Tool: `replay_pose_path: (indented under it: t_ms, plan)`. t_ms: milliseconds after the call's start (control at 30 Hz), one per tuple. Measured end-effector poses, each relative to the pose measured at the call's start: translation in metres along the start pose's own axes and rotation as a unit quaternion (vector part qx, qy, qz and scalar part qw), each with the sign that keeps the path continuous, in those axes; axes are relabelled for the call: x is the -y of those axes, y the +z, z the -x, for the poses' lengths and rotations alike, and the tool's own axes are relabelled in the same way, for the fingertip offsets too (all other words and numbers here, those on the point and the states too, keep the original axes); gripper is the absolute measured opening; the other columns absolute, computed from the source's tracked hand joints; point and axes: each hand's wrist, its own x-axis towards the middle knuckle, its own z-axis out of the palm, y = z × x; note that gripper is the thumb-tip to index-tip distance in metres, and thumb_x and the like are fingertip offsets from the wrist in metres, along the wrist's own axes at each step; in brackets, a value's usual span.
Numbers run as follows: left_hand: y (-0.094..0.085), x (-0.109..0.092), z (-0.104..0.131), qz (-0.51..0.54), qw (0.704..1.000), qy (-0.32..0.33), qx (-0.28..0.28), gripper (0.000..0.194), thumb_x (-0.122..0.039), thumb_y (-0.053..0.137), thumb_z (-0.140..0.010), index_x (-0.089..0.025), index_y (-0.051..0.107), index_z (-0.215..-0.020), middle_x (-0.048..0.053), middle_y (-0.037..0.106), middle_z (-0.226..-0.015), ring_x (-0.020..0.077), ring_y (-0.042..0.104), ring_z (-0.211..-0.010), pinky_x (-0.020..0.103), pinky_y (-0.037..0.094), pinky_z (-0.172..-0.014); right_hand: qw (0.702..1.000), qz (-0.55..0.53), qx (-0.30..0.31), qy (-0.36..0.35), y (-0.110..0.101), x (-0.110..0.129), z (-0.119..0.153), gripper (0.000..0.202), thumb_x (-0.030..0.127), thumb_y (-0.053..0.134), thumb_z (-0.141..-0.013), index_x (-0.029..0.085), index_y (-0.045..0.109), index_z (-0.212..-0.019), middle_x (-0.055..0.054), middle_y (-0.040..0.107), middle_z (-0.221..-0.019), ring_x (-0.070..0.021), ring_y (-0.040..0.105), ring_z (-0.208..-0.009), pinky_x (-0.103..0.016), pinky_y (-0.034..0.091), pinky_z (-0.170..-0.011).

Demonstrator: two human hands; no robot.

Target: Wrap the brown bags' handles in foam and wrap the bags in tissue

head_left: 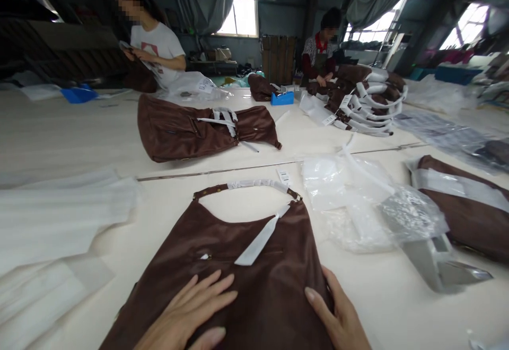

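Note:
A dark brown shoulder bag lies flat in front of me, its handle pointing away and wrapped in white paper. A strip of white wrapping lies across its front, beside a zipper pull. My left hand rests flat on the bag's front, fingers stretched out. At the bag's right edge is my right hand, thumb on top and fingers round the side, holding that edge. A small white tag shows by the handle's right end.
Another brown bag lies beyond. To the right are clear plastic bags, a grey tape dispenser and a brown bag. White sheets lie left. Two people work across the table, one near piled bags.

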Motion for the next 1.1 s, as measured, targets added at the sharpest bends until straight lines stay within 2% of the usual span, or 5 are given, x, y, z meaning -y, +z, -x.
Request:
replay_pose_path:
  t_ms: [267, 500, 733, 900, 1100]
  plan:
    - [-0.092, -0.087, -0.104, 0.066, 0.994, -0.001, -0.092, 0.039, -0.052, 0.046, -0.092, -0.024, 0.072, -0.096, 0.001, 0.076, -0.092, 0.0211, 0.069, -0.082, 0.027, 0.052, -0.076, 0.994, -0.108, 0.017, -0.015, 0.002, 0.022, -0.006, 0.046, 0.039, 0.063, -0.088, 0.020, 0.060, -0.130, -0.008, 0.065, -0.132, -0.0269, 0.059, -0.124, -0.039, 0.045, -0.109]
    - [-0.036, -0.107, -0.219, 0.049, 0.997, 0.055, -0.029, 0.047, -0.052, 0.035, -0.092, -0.020, 0.068, -0.103, 0.009, 0.070, -0.106, 0.0251, 0.064, -0.101, 0.034, 0.048, -0.095, 0.982, -0.178, 0.055, -0.028, 0.002, 0.028, -0.006, 0.044, 0.036, 0.062, -0.088, 0.020, 0.062, -0.129, -0.007, 0.066, -0.131, -0.0273, 0.059, -0.122, -0.041, 0.042, -0.110]
    - [0.011, -0.080, -0.158, -0.005, 0.999, -0.042, -0.001, 0.050, -0.052, 0.037, -0.090, -0.019, 0.060, -0.120, 0.014, 0.066, -0.115, 0.0325, 0.062, -0.107, 0.046, 0.045, -0.098, 0.963, -0.232, 0.133, -0.032, 0.010, 0.029, 0.028, 0.044, 0.042, 0.063, -0.089, 0.021, 0.065, -0.127, -0.008, 0.068, -0.122, -0.0282, 0.061, -0.115, -0.041, 0.046, -0.104]
    - [0.019, -0.079, -0.118, 0.047, 0.995, -0.088, -0.010, 0.047, -0.057, 0.034, -0.093, -0.027, 0.062, -0.117, 0.005, 0.068, -0.114, 0.0273, 0.063, -0.108, 0.039, 0.045, -0.097, 0.954, -0.173, 0.243, -0.036, -0.022, 0.012, 0.040, 0.045, 0.056, 0.057, -0.090, 0.022, 0.074, -0.114, -0.007, 0.070, -0.095, -0.0233, 0.066, -0.084, -0.031, 0.055, -0.070]
    - [-0.001, -0.095, -0.150, 0.057, 0.994, -0.098, 0.013, 0.052, -0.060, 0.029, -0.092, -0.025, 0.067, -0.100, 0.006, 0.068, -0.107, 0.0278, 0.062, -0.104, 0.040, 0.044, -0.095, 0.989, 0.056, -0.121, -0.060, -0.110, -0.019, -0.014, 0.040, 0.052, 0.053, -0.092, 0.020, 0.073, -0.106, -0.010, 0.069, -0.098, -0.0235, 0.065, -0.091, -0.033, 0.053, -0.079]
